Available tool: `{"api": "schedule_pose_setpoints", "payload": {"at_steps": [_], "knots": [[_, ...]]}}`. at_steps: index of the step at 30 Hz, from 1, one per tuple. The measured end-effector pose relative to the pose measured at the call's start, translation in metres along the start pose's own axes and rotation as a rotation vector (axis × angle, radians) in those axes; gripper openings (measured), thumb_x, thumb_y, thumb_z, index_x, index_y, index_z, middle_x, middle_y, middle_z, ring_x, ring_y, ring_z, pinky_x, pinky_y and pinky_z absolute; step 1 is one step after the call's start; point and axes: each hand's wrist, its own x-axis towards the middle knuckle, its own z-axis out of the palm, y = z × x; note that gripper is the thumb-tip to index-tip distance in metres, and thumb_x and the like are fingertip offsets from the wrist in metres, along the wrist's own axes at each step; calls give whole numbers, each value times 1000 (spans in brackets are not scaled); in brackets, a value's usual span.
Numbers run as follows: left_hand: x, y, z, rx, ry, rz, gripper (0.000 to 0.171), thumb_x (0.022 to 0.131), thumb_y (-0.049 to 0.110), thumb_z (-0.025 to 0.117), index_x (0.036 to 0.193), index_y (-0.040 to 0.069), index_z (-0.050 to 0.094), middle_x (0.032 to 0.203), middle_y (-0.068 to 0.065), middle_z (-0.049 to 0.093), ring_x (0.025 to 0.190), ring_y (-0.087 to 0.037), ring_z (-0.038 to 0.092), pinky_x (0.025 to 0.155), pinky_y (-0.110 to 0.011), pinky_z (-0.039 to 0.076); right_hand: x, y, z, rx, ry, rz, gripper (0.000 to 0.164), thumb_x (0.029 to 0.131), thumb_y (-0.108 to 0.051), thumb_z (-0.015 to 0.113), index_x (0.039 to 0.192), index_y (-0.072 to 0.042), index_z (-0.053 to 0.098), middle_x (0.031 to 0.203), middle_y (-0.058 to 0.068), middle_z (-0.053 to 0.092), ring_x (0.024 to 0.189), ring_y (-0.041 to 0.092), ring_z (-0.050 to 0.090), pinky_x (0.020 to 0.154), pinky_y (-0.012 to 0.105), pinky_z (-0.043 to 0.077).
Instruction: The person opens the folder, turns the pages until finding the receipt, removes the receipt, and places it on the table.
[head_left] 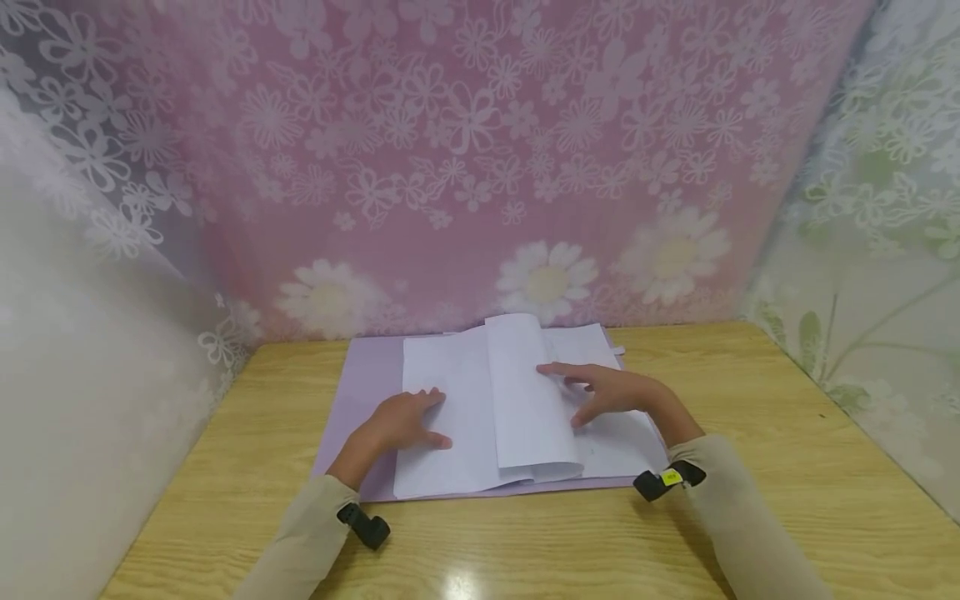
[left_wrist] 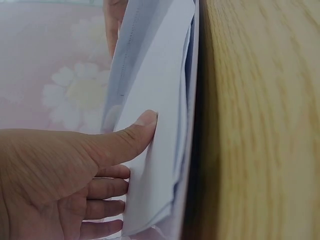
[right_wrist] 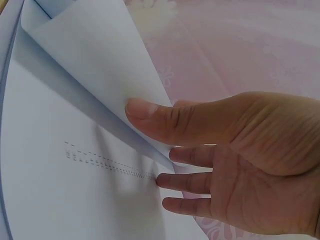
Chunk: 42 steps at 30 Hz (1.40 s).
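Note:
A purple folder [head_left: 367,375] lies spread on the table, with white sheets [head_left: 450,367] inside it. One sheet [head_left: 525,400] is lifted and curls over toward the left near the middle. My left hand [head_left: 405,421] rests on the left-hand sheets, thumb and fingers spread; in the left wrist view its thumb [left_wrist: 145,122] lies on the paper. At the curled sheet's right side, my right hand [head_left: 611,390] touches it with extended fingers and thumb. The right wrist view shows small printed rows on the page [right_wrist: 110,165] beneath those fingers.
The wooden table [head_left: 480,542] extends around the folder on both sides and in front. A pink floral curtain [head_left: 480,167] hangs right behind the folder, and pale floral cloth [head_left: 885,292] stands at the right. A small white tab [head_left: 618,351] juts from the folder's right edge.

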Motion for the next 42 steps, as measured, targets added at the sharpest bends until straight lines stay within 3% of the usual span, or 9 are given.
{"api": "schedule_pose_setpoints", "payload": {"at_steps": [6, 12, 24, 33, 42], "knots": [[-1, 1, 2, -21, -11, -15, 86, 84, 49, 80, 153, 9, 47, 161, -15, 42, 149, -38, 40, 120, -53, 35, 2, -4, 6, -45, 8, 22, 94, 82, -22, 86, 161, -21, 34, 170, 14, 23, 156, 43, 17, 122, 64, 24], [-1, 0, 0, -16, -16, 0, 85, 87, 48, 78, 155, 10, 45, 161, -18, 40, 148, -39, 39, 121, -52, 35, 7, -12, 12, -96, 15, 7, 92, 82, -19, 86, 160, -18, 36, 168, 24, 19, 155, 47, 15, 123, 64, 22], [1, -1, -2, -138, -33, -9, 78, 97, 51, 64, 158, 8, 39, 161, -26, 35, 150, -42, 36, 121, -54, 34, 11, -25, 18, -109, 8, 5, 90, 85, -23, 84, 161, -22, 35, 170, 20, 15, 157, 43, 15, 123, 63, 22], [1, 0, -1, -197, 2, 5, 83, 98, 46, 66, 160, 6, 30, 166, -16, 31, 152, -36, 33, 123, -51, 32, 17, -28, 30, -113, 1, -42, 89, 87, -26, 82, 161, -20, 34, 169, 21, 19, 156, 44, 19, 122, 63, 25], [3, -1, 1, -208, 10, 4, 84, 97, 48, 66, 160, 6, 30, 167, -16, 29, 155, -34, 29, 125, -50, 28, 24, -35, 41, -118, 3, -40, 89, 87, -31, 81, 161, -25, 33, 170, 16, 19, 157, 40, 19, 123, 62, 25]]}}
